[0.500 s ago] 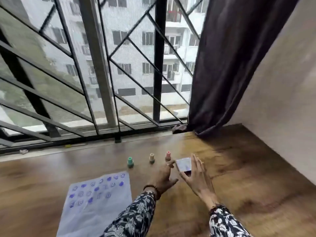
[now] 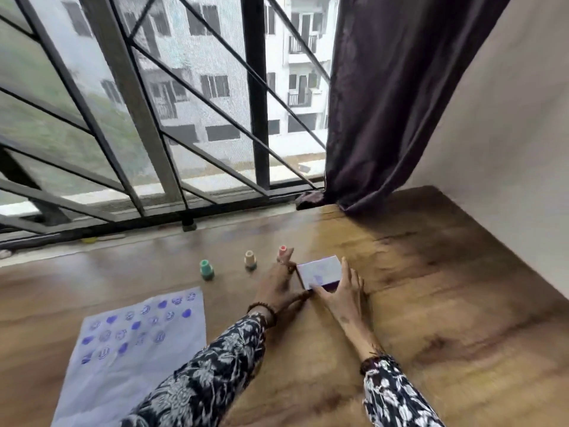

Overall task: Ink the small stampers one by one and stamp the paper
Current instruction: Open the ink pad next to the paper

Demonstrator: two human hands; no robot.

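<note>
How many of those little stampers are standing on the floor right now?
3, in a row near the window: green stamper farthest left, beige stamper in the middle, pink stamper on the right, partly behind the left hand. The hands could hide another.

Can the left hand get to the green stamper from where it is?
Probably yes. The left hand rests by the ink pad; the green stamper stands farther left on bare floor, with nothing between them.
</note>
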